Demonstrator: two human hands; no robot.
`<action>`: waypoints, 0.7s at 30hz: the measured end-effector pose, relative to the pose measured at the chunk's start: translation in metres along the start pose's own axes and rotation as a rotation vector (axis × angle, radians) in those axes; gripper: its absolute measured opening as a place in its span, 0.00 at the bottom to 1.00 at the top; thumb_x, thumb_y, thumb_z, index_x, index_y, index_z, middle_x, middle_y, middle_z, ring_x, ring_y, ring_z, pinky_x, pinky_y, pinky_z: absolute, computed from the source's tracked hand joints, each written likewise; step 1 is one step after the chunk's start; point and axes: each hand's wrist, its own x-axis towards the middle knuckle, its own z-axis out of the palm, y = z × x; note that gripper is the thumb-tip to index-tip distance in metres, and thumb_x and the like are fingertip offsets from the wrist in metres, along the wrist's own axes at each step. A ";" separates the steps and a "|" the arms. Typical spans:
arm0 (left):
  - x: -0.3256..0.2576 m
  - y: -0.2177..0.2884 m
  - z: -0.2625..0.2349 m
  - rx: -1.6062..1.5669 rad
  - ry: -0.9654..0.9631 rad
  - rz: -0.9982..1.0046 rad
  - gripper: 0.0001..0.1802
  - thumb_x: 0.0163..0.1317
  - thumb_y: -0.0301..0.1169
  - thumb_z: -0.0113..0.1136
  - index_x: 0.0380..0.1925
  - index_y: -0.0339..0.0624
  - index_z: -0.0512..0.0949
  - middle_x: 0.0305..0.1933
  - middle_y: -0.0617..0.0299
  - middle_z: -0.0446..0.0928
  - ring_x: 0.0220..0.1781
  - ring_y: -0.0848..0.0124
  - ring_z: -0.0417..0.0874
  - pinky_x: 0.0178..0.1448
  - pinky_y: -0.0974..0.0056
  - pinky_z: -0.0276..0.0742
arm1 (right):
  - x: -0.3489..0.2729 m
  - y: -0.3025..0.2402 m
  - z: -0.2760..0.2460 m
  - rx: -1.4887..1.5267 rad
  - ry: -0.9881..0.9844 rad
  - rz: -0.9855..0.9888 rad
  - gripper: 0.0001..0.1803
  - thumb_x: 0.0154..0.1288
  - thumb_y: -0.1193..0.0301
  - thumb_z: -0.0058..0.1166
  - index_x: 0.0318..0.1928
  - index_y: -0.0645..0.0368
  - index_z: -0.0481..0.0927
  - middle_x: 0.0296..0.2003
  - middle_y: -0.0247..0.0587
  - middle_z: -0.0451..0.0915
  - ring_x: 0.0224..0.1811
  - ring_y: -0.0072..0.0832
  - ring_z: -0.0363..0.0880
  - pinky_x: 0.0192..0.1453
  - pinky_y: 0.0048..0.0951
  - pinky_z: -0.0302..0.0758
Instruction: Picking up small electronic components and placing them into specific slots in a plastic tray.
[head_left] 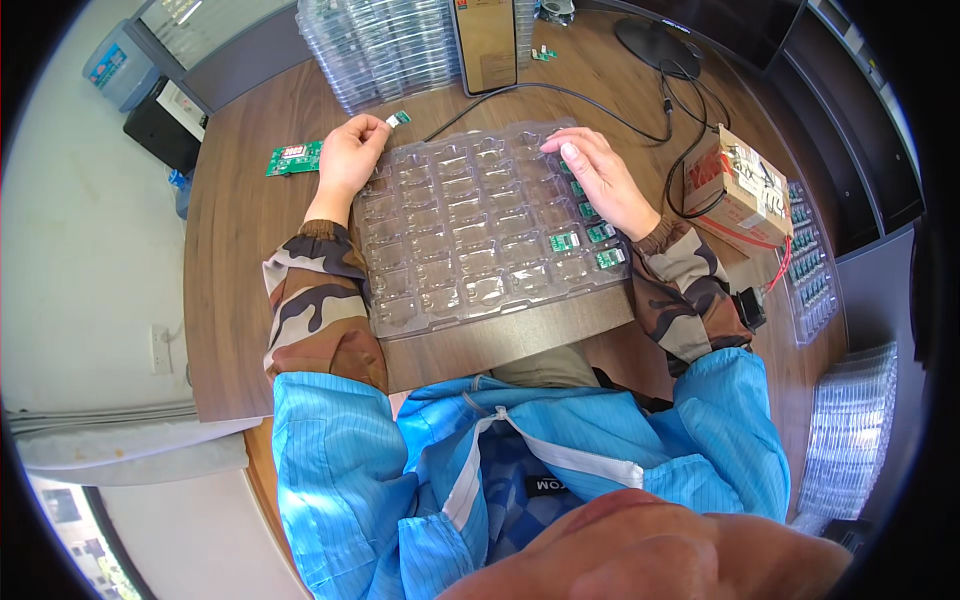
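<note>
Left hand [347,158] fingers pinching small green board [398,119] — right hand [600,178] fingers spread flat on clear tray [470,290]

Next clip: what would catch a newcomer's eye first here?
A big clear plastic tray of mostly empty pockets fills the middle of the wooden table, with a few small green circuit boards along its right side. The left hand pinches a small board at the tray's far left corner; the right hand rests on its far right.
</note>
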 end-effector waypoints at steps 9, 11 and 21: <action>0.000 -0.003 0.000 0.008 -0.002 -0.001 0.10 0.51 0.38 0.56 0.26 0.42 0.77 0.17 0.67 0.73 0.20 0.77 0.70 0.27 0.70 0.66 | 0.000 -0.001 0.001 0.001 0.000 0.002 0.21 0.66 0.56 0.34 0.41 0.58 0.75 0.42 0.40 0.71 0.50 0.36 0.65 0.55 0.33 0.59; 0.000 -0.004 0.001 0.005 -0.002 -0.003 0.10 0.51 0.38 0.56 0.26 0.42 0.77 0.17 0.67 0.73 0.20 0.77 0.70 0.27 0.70 0.66 | 0.000 0.000 0.001 0.006 0.001 0.003 0.21 0.66 0.56 0.34 0.41 0.58 0.75 0.42 0.40 0.72 0.50 0.36 0.65 0.55 0.33 0.59; -0.001 0.001 -0.001 0.000 -0.009 -0.019 0.10 0.51 0.38 0.56 0.26 0.43 0.77 0.18 0.68 0.73 0.21 0.78 0.69 0.28 0.70 0.66 | 0.000 -0.002 0.000 0.018 0.008 0.006 0.21 0.66 0.57 0.33 0.40 0.58 0.75 0.42 0.40 0.72 0.49 0.35 0.65 0.55 0.32 0.60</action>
